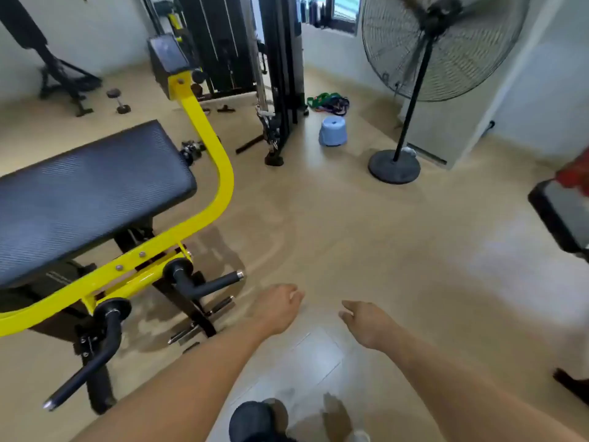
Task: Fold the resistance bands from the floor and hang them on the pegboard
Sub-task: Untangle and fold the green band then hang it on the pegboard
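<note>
Both forearms are seen bare up to the frame edge; no sleeve is in view. The left hand [280, 309] and right hand [366, 323] are ungloved. No ring, watch or band can be made out on either wrist, though motion blur limits that. Below the hands, between the forearms, a dark rounded shape [251, 421], probably a knee in dark fabric, is seen. Beside it a blurred foot [360, 437] in something pale is partly shown.

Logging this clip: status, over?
Left hand and right hand out front, holding nothing. Resistance bands heaped on floor by cable machine, far off. Blue stool stands just before them.
</note>
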Tool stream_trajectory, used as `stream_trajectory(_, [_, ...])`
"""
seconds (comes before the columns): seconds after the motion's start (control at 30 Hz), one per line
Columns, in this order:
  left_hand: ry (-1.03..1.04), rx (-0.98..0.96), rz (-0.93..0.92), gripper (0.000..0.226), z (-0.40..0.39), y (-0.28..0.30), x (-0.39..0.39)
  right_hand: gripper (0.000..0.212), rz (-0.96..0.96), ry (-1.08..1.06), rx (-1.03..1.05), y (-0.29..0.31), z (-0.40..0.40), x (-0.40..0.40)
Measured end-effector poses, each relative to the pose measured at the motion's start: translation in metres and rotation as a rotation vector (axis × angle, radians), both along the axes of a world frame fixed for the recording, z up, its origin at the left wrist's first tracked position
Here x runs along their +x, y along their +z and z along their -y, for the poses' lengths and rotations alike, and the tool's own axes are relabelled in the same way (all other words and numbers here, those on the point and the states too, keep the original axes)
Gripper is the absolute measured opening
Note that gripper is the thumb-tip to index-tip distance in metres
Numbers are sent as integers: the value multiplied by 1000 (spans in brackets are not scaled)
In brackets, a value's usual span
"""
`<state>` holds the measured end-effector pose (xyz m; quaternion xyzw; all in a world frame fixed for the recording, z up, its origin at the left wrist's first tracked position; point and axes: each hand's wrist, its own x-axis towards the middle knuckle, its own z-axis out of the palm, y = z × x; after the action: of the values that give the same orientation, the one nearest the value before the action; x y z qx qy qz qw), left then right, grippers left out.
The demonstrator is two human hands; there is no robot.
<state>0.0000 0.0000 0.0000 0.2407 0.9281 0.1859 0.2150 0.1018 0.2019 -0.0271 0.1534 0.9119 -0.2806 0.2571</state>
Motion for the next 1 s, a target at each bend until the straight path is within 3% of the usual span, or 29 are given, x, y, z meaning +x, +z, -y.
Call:
stream_trajectory(0.4, [-187,-14,-6,35,-158,0,-69,54,71,-47,-9,-7,-131,-55])
stream_trajectory(1.0, [-283,-67,73,36,-325,-19,-395,47,194,15,31,-10,-307,-387])
